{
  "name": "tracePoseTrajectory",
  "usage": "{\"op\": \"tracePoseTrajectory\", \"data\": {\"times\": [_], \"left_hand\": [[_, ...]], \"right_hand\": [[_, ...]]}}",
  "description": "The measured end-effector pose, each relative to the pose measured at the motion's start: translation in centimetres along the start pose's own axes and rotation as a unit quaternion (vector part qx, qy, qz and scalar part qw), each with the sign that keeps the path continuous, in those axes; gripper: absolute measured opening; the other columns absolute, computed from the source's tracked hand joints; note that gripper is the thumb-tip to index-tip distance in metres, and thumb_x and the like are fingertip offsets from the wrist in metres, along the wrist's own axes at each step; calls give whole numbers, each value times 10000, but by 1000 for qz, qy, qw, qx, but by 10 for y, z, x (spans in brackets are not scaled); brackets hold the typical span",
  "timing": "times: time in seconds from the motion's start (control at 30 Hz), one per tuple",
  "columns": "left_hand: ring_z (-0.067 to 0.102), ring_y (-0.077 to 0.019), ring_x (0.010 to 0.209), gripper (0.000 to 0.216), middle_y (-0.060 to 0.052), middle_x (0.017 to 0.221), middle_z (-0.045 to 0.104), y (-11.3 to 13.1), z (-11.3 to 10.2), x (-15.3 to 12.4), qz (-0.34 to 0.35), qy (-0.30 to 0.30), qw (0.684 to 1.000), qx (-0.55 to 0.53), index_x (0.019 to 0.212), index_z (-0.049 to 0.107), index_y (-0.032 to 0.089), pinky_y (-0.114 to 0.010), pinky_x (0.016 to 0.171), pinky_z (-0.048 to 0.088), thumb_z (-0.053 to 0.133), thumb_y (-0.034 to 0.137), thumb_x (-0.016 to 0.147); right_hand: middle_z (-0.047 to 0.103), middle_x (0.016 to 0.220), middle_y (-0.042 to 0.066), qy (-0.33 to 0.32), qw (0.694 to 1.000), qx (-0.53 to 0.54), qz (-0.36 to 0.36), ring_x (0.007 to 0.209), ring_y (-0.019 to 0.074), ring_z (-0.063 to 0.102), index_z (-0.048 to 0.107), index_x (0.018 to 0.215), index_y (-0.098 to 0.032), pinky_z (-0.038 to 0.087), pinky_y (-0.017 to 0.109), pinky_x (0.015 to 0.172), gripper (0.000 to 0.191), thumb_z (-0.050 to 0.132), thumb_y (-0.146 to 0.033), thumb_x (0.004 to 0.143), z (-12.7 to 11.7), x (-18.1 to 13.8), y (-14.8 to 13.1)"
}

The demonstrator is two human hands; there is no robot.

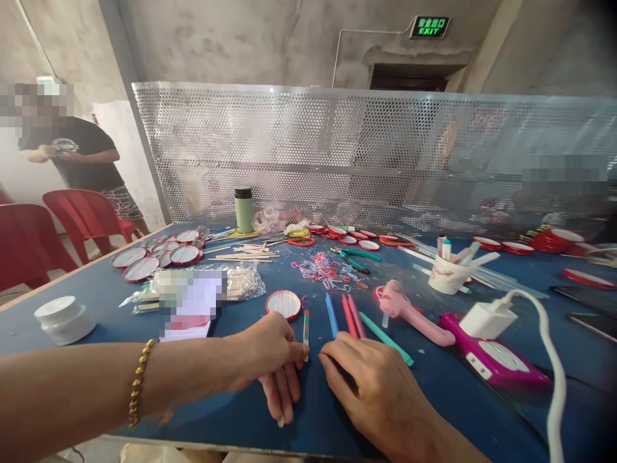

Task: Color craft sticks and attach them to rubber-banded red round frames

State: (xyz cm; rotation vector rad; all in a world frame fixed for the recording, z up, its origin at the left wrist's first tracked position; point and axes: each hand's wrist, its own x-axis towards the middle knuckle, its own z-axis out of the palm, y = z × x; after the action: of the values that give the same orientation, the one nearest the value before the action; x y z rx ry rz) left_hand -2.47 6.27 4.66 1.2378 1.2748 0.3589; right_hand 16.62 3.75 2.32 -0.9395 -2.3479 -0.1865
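My left hand (pixel 274 360) pinches a short wooden craft stick (pixel 306 331) with green and red colouring, upright between thumb and finger. Below its curled lower fingers, a pale stick tip (pixel 281 422) pokes out. My right hand (pixel 369 379) rests palm down on the table, fingers loosely bent and partly hidden beneath it. Just beyond its knuckles lie a blue marker (pixel 331 315), a red marker (pixel 349 316), a pink marker (pixel 357 318) and a teal marker (pixel 385 339). A round red-rimmed white disc (pixel 283 305) lies beyond my left hand.
A phone (pixel 195 305) and white jar (pixel 65 319) lie left. Rubber bands (pixel 322 270), pliers (pixel 351 257), a pink glue gun (pixel 409 315), a paper cup (pixel 448 273) and a purple power strip (pixel 501 360) spread across. Behind stands a perforated metal screen (pixel 289 148); a person (pixel 87 148) stands left.
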Motion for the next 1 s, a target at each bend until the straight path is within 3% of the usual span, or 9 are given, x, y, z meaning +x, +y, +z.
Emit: {"op": "tracePoseTrajectory", "data": {"times": [0.2, 0.3, 0.33, 0.4, 0.47, 0.5, 0.63, 0.77, 1.0], "left_hand": [[551, -130, 355, 379, -27, 473, 609, 6, -9, -7, 2, -7, 996, 87, 658, 564, 149, -209, 390, 395, 485, 379, 949], [594, -169, 426, 290, -22, 579, 646, 19, -29, -17, 59, -12, 973, 223, 724, 536, 184, -270, 447, 442, 459, 361, 941], [612, -177, 488, 274, -24, 625, 653, 26, -38, -20, 133, 57, 941, 305, 743, 549, 188, -283, 494, 454, 472, 366, 937], [656, -232, 712, 252, -58, 746, 669, 38, -54, -25, 251, 219, 825, 457, 809, 601, 188, -334, 639, 483, 499, 382, 935], [641, -287, 940, 248, -112, 959, 674, 47, -66, -24, 305, 265, 730, 551, 922, 643, 167, -380, 770, 487, 522, 383, 941], [617, -302, 1027, 255, -132, 1059, 658, 49, -71, -21, 321, 254, 707, 576, 986, 650, 156, -394, 827, 482, 539, 381, 939], [568, -319, 1159, 461, -152, 1270, 592, 44, -76, 3, 330, 152, 717, 595, 1201, 613, 155, -420, 959, 452, 655, 460, 858], [539, -378, 1217, 773, -178, 1341, 568, 36, -74, 21, 301, 114, 731, 602, 1344, 533, 167, -488, 1000, 421, 694, 635, 749], [531, -376, 1263, 821, -175, 1370, 575, 34, -76, 27, 294, 72, 757, 579, 1478, 416, 169, -531, 1071, 361, 707, 499, 784]], "right_hand": [[618, 696, 7, 8, 1000, 3, -19, 615, 159, 556, 636, 824, -191, 334, 297, 609, 272, 439, -126, 1000, -2, -4, 1], [610, 695, 15, 34, 998, 6, -50, 623, 162, 554, 629, 808, -183, 352, 299, 617, 272, 440, -114, 991, -1, -6, 1], [605, 692, 16, 38, 998, 7, -55, 626, 161, 553, 622, 789, -183, 360, 298, 622, 279, 440, -113, 990, -1, -6, 0], [589, 680, 14, 36, 998, 7, -60, 621, 157, 548, 604, 748, -188, 373, 295, 624, 307, 434, -117, 993, 1, -7, -1], [584, 684, 14, 23, 998, 6, -55, 622, 155, 549, 602, 741, -191, 385, 292, 624, 321, 425, -125, 1001, 3, -7, -3], [588, 693, 17, 18, 999, 5, -51, 631, 156, 557, 609, 752, -190, 393, 290, 624, 320, 422, -130, 1005, 3, -7, -3], [617, 722, 33, 4, 999, 1, -40, 657, 163, 592, 632, 781, -185, 430, 283, 628, 305, 431, -157, 1008, 3, -6, -3], [633, 700, 37, 18, 999, -14, -50, 631, 160, 615, 656, 806, -183, 457, 275, 610, 300, 427, -161, 999, 5, -5, -1], [656, 685, 36, 44, 997, -49, -46, 592, 171, 642, 687, 868, -174, 470, 293, 573, 297, 423, -181, 1003, 7, -3, -1]]}}
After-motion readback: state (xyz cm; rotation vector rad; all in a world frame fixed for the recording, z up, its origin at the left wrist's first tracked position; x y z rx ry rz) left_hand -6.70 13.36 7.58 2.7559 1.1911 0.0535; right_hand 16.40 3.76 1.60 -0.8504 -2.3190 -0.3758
